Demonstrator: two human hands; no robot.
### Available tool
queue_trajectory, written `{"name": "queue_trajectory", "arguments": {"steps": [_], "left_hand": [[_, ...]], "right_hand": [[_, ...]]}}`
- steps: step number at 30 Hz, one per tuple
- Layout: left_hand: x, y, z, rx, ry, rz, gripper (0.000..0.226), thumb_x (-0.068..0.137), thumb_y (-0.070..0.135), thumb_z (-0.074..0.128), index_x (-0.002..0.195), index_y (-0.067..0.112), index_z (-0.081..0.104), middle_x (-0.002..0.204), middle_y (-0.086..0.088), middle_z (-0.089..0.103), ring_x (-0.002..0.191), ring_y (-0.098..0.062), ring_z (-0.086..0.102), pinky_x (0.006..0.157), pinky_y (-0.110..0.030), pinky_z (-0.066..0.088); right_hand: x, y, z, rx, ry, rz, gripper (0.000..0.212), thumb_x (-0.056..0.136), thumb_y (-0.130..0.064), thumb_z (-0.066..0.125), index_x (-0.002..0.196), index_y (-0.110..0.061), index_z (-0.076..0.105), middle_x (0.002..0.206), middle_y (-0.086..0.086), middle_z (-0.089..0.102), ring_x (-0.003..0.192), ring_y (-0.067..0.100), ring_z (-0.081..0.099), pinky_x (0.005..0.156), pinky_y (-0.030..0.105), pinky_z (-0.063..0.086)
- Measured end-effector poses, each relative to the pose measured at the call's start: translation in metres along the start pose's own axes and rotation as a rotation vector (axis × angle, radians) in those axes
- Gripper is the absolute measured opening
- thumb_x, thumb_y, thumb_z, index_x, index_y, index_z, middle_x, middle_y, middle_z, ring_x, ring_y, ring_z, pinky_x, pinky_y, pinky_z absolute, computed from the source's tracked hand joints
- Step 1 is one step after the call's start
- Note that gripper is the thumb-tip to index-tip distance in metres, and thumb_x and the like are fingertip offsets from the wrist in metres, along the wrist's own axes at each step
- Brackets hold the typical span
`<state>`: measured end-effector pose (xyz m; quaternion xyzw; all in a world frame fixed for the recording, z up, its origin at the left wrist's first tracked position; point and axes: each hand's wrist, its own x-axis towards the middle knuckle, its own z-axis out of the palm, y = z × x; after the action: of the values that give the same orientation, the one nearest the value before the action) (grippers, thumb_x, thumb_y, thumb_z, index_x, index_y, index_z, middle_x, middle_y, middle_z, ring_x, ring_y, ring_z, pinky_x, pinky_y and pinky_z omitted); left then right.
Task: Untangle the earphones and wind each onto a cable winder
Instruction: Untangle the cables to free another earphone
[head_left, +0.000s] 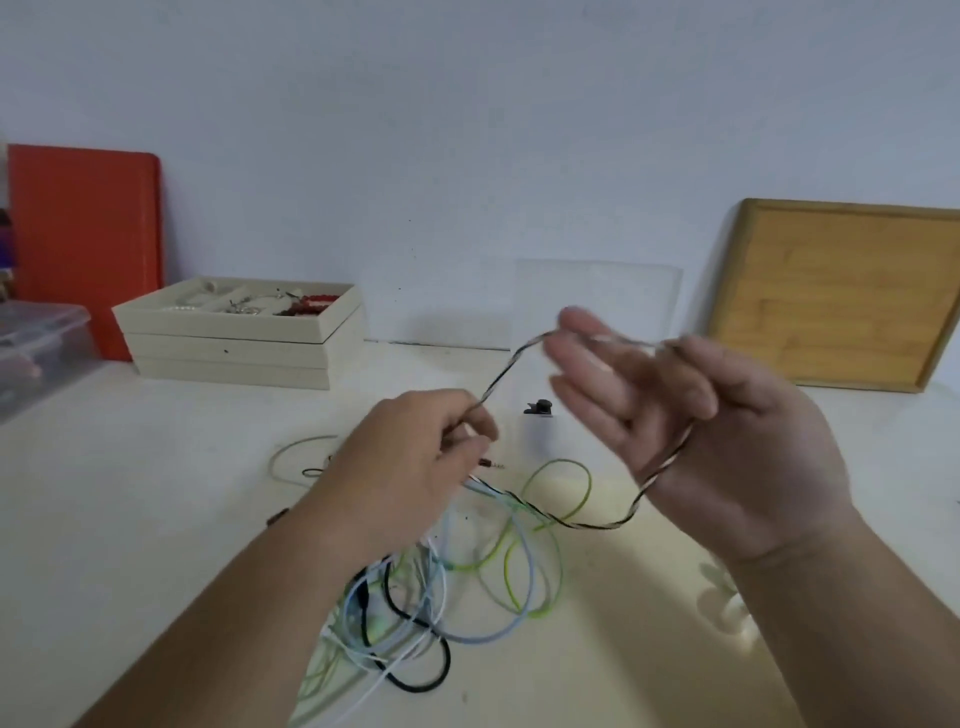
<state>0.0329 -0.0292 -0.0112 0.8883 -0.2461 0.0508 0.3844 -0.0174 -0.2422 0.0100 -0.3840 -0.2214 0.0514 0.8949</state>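
**Inspector:** Head view. State of each hand?

**Me:** My left hand (415, 457) is curled, pinching the black-and-white twisted earphone cable (501, 374) near its plug end; the jack (493, 464) shows just below my fingertips. My right hand (691, 415) is raised, palm toward me, fingers nearly straight and spread. The same cable runs across the back of those fingers and down past the palm. Motion blur keeps me from telling whether my thumb clamps it.

**Inspector:** The rest of the earphones?

**Me:** The tangle (457, 571) of green, pale blue, white and black cords lies on the counter (130, 493) below and between my hands. The twisted cable drops from my right hand into it.

**Inspector:** How should this step go?

**Me:** My judgement: keep light tension between the hands and draw the cable out slowly. If it snags among the green loops, feed the plug end back through rather than pull.

**Inspector:** Room and edges?

**Me:** Stacked trays (244, 338) stand at the back left edge, a wooden board (841, 296) leans at the back right, and a small black item (540, 407) sits behind the tangle. Open counter lies to the left of the tangle. I cannot pick out a cable winder.
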Motion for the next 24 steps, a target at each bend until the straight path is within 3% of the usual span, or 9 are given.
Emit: {"name": "queue_trajectory", "arguments": {"steps": [5,8,9,11,13,16,19,21,24], "left_hand": [[0.005,-0.011,-0.011,0.187,0.218,-0.125,0.015,0.096,0.025,0.061,0.084,0.03,0.069,0.07,0.009,0.068,0.072,-0.013,0.066,0.071,-0.036,0.054],[0.005,-0.013,-0.016,0.217,0.265,-0.145,0.014,0.093,0.03,0.065,0.083,0.031,0.073,0.071,0.013,0.071,0.072,-0.011,0.067,0.074,-0.034,0.054],[0.005,-0.013,-0.018,0.223,0.281,-0.135,0.015,0.093,0.033,0.065,0.082,0.031,0.075,0.071,0.013,0.071,0.071,-0.009,0.066,0.073,-0.032,0.053],[0.004,-0.011,-0.022,0.197,0.317,-0.107,0.019,0.093,0.039,0.062,0.082,0.032,0.076,0.072,0.017,0.072,0.065,-0.001,0.062,0.067,-0.026,0.048],[0.003,-0.008,-0.025,0.146,0.355,-0.068,0.022,0.093,0.041,0.06,0.082,0.032,0.077,0.073,0.018,0.073,0.057,0.0,0.059,0.061,-0.023,0.043],[0.0,0.001,-0.023,0.131,0.374,0.001,0.024,0.092,0.046,0.059,0.085,0.035,0.078,0.073,0.022,0.073,0.067,0.001,0.064,0.078,-0.032,0.05],[-0.004,0.01,-0.018,0.215,0.356,0.062,0.028,0.084,0.052,0.051,0.085,0.043,0.077,0.071,0.023,0.071,0.081,-0.011,0.064,0.088,-0.046,0.046],[-0.004,0.011,-0.016,0.263,0.327,0.109,0.028,0.085,0.052,0.05,0.086,0.044,0.077,0.063,0.026,0.064,0.077,-0.012,0.06,0.084,-0.047,0.046],[-0.003,0.01,-0.012,0.304,0.28,0.175,0.036,0.086,0.057,0.042,0.086,0.044,0.076,0.059,0.026,0.054,0.071,-0.009,0.052,0.078,-0.042,0.043]], "right_hand": [[-0.006,-0.019,-0.018,0.23,0.157,-0.118,0.045,0.104,-0.012,0.033,0.071,0.006,0.058,0.138,0.033,0.052,0.14,0.045,0.04,0.121,0.053,0.02],[-0.008,-0.018,-0.013,0.295,0.175,-0.163,0.039,0.094,-0.008,0.041,0.059,0.001,0.055,0.105,0.025,0.071,0.112,0.041,0.066,0.111,0.05,0.039],[-0.009,-0.021,-0.008,0.248,0.261,-0.2,0.036,0.086,-0.009,0.046,0.051,-0.003,0.051,0.083,0.017,0.071,0.089,0.035,0.072,0.099,0.046,0.05],[-0.009,-0.024,0.002,-0.054,0.516,-0.21,0.034,0.077,-0.012,0.05,0.044,-0.012,0.041,0.057,0.011,0.059,0.052,0.024,0.06,0.077,0.036,0.055],[-0.005,-0.021,-0.002,-0.481,0.706,-0.052,0.041,0.085,-0.009,0.05,0.046,-0.011,0.04,0.06,0.02,0.064,0.042,0.027,0.057,0.072,0.04,0.055],[-0.002,-0.008,-0.01,-1.142,0.868,0.19,0.04,0.094,-0.024,0.057,0.062,0.0,0.059,0.072,0.011,0.075,0.061,0.034,0.072,0.079,0.05,0.058],[-0.001,0.003,-0.004,-1.587,0.895,0.172,0.028,0.091,-0.033,0.057,0.091,-0.008,0.068,0.086,0.001,0.073,0.084,0.027,0.068,0.07,0.041,0.049],[-0.001,0.009,0.001,-1.723,0.872,0.093,0.024,0.088,-0.027,0.058,0.111,-0.022,0.063,0.109,-0.004,0.062,0.098,0.017,0.058,0.075,0.031,0.037],[-0.002,0.018,0.013,-1.716,0.622,-0.152,0.028,0.082,-0.037,0.058,0.107,-0.029,0.067,0.111,-0.016,0.061,0.103,0.006,0.056,0.081,0.018,0.035]]}}
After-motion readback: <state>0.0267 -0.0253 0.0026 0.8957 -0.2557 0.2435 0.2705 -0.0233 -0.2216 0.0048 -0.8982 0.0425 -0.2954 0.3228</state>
